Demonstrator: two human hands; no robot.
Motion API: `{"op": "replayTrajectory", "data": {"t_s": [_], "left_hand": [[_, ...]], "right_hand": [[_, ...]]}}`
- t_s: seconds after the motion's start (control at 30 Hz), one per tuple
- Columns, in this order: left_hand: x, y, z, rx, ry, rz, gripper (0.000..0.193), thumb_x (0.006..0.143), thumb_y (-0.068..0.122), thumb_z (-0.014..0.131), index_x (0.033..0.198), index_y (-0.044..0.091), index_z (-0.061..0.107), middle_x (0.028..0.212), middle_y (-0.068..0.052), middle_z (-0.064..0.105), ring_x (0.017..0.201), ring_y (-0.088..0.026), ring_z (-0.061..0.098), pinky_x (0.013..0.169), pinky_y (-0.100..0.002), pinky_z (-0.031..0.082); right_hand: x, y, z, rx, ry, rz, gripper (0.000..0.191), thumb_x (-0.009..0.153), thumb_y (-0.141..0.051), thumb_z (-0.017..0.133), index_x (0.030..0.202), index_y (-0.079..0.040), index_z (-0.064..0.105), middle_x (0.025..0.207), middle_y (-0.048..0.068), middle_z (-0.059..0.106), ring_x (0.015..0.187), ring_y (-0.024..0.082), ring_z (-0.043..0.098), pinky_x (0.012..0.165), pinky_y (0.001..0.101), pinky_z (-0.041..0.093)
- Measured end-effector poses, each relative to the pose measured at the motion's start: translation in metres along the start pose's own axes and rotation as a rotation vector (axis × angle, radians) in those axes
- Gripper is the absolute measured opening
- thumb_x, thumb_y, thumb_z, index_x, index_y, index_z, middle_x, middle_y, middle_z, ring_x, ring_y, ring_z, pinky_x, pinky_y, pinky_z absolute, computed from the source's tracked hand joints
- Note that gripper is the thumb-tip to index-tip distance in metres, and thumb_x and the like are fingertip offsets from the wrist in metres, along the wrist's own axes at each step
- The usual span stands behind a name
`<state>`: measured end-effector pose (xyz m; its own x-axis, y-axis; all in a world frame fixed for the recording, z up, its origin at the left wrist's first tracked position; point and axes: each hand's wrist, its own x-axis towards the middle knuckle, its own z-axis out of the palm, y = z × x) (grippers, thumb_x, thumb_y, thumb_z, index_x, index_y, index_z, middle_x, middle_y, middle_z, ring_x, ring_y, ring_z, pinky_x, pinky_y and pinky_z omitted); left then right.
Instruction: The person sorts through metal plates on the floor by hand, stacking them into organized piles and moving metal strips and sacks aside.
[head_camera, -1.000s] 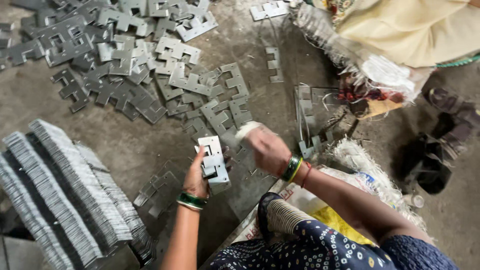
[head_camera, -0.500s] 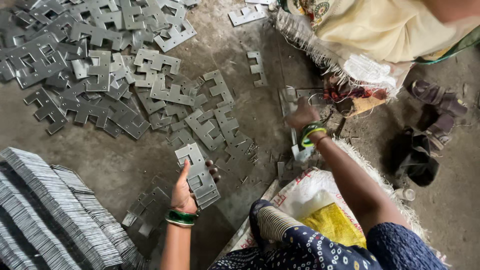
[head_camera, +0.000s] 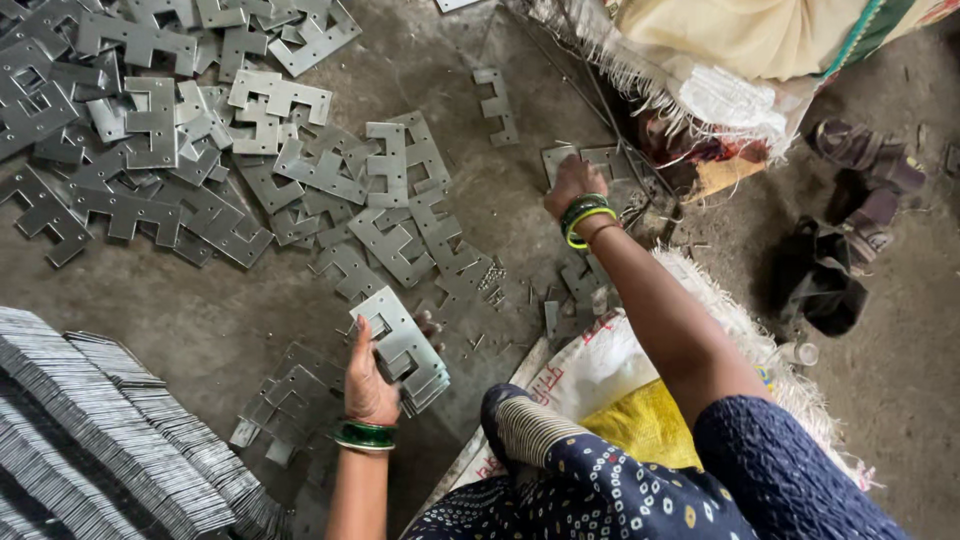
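We look down at a concrete floor (head_camera: 520, 230) where we sit at work among stamped metal plates. Our left hand (head_camera: 368, 378) is closed around a small stack of plates (head_camera: 405, 348) — thumb along the near edge, fingers curled under the far side — and it holds the stack just above the floor, close in front of our knee.

The plates in the stack are thin, flat, dull grey sheet metal, each cut with square notches so it resembles a blocky letter. We judge them stiff and fairly light one by one, though a stack will have some weight. The cut edges probably bite, and bare sheets slide over each other, so the stack is best pinched across its long edges, squarely, to keep the layers from fanning out.

Our right hand (head_camera: 572, 185) reaches well beyond the stack, to the far right of it, fingers bent down onto a few loose plates (head_camera: 600, 160) on the floor; we cannot tell whether it has gripped one yet. Both wrists wear green bangles.

Beyond the stack and to its left lies a big scattered heap of plates (head_camera: 200, 150). Nearer than the stack on its left, finished plates stand packed in long neat rows (head_camera: 90, 440). To its right, a printed sack (head_camera: 600, 370) serves as our seat — dark sandals (head_camera: 850, 220) lie further right.
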<state>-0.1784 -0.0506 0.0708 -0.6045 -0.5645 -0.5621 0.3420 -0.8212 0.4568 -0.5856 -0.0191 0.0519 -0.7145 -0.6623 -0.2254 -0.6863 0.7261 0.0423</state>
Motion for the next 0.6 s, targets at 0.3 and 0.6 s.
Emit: {"op": "replayTrajectory", "data": {"t_s": [0.3,0.6], "left_hand": [[0.027,-0.021,0.007,0.014,-0.133,-0.074,0.059,0.102,0.055,0.054,0.134,0.006,0.060,0.111,-0.012,0.072,0.092,-0.026,0.073,0.081,-0.043,0.059],[0.029,-0.011,0.020,-0.063,-0.286,-0.190,0.071,0.099,0.067,0.047,0.132,0.007,0.064,0.109,-0.012,0.076,0.088,-0.024,0.073,0.074,-0.038,0.060]], "right_hand": [[-0.122,-0.004,-0.025,0.302,0.003,-0.564,0.051,0.090,0.001,0.049,0.139,-0.012,0.058,0.118,0.009,0.070,0.090,0.030,0.071,0.072,0.0394,0.060],[-0.133,0.129,0.006,-0.223,0.004,-0.852,0.062,0.075,-0.015,0.067,0.136,-0.002,0.058,0.138,0.020,0.056,0.129,0.037,0.053,0.109,0.0432,0.047]]}}
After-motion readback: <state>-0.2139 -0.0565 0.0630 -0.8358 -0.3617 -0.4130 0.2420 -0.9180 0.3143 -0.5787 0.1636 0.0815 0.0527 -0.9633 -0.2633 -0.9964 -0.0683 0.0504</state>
